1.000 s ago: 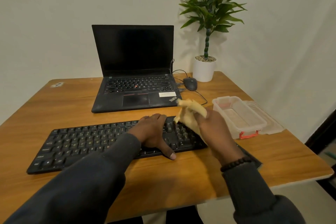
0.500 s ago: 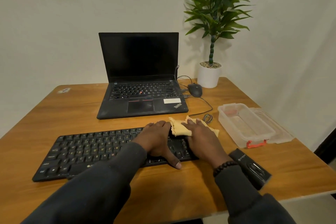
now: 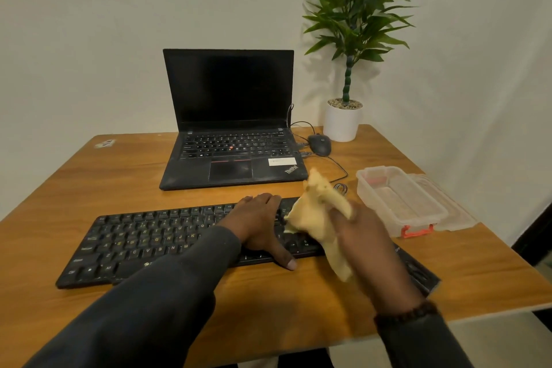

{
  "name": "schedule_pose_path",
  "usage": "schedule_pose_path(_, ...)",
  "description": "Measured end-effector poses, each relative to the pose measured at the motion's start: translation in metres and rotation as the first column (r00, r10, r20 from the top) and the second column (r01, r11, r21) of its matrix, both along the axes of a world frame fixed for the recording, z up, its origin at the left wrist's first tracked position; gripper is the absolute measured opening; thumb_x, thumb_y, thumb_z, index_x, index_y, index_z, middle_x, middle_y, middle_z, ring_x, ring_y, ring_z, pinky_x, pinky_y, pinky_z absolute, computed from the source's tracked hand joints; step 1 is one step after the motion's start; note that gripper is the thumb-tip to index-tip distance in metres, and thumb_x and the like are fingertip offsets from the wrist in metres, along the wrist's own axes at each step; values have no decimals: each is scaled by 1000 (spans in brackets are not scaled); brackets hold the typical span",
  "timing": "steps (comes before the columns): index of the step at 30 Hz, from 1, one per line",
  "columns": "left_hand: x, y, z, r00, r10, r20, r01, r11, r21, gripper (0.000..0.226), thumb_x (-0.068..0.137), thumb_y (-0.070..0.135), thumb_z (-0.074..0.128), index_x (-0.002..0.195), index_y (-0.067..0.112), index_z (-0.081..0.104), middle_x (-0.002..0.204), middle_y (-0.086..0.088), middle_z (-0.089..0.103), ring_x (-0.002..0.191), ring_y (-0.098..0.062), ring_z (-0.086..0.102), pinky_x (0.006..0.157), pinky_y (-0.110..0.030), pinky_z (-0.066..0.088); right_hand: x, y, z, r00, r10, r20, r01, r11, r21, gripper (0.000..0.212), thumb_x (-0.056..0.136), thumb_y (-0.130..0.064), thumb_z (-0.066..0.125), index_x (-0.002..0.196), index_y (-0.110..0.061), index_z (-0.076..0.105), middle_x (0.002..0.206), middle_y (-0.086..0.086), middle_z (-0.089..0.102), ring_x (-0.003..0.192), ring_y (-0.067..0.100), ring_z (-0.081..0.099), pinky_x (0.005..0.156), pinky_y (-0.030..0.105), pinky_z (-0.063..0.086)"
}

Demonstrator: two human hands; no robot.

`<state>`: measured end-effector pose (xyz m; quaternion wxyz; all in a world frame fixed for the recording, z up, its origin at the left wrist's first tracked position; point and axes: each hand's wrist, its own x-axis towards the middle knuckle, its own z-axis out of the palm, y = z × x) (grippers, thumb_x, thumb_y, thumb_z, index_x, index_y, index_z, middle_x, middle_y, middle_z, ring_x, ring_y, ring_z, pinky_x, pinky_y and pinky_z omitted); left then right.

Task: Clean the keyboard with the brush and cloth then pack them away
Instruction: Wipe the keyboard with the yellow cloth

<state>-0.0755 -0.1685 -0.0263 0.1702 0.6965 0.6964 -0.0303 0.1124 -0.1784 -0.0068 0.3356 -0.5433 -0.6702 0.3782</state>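
A person sits at a wooden desk point(image 3: 119, 176), both arms in dark sleeves reaching forward. The left hand point(image 3: 260, 225) lies flat with relaxed fingers on the right part of a black keyboard point(image 3: 143, 245), thumb reaching past its near edge onto the desk. The right hand point(image 3: 363, 243), blurred, grips a crumpled yellow cloth point(image 3: 318, 218), which is raised above the keyboard's right end; one corner of the cloth sticks up and another hangs down in front of the wrist. A dark beaded bracelet point(image 3: 406, 312) circles the right wrist.

Partly hidden behind the right forearm, a flat black object point(image 3: 418, 273) lies on the desk just right of the keyboard; whether it is the brush cannot be told. Farther right stands a clear plastic box point(image 3: 400, 203) with an orange clasp, its clear lid point(image 3: 448, 206) lying just beside it near the desk's right edge.

Behind the keyboard sits an open black laptop point(image 3: 230, 116) with a dark screen. To its right is a black wired mouse point(image 3: 320, 144), and beyond that a green plant in a white pot point(image 3: 342, 122) stands at the back corner against a pale wall
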Motion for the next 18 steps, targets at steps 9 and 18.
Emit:
schedule_pose_path(9, -1, 0, 0, 1000, 15, -4, -15, 1000, -13, 132, 57, 66, 84, 157, 17, 13, 161, -3, 22, 144, -28, 23, 119, -45, 23, -34, 52, -13, 941, -101, 324, 3, 957, 289, 30, 98, -22, 47, 126, -20, 58, 103, -1, 65, 96, 21, 60, 80, 37, 51)
schedule_pose_path(18, -2, 3, -4, 1000, -29, -5, 29, 999, 36, 125, 64, 64, 82, 156, 13, 14, 160, -4, 24, 145, -25, 23, 121, -39, 11, -26, -1, -25, 692, 161, 703, -384, 908, 170, 54, 99, -22, 47, 150, -29, 29, 158, -1, 26, 144, 20, 25, 113, 33, 26)
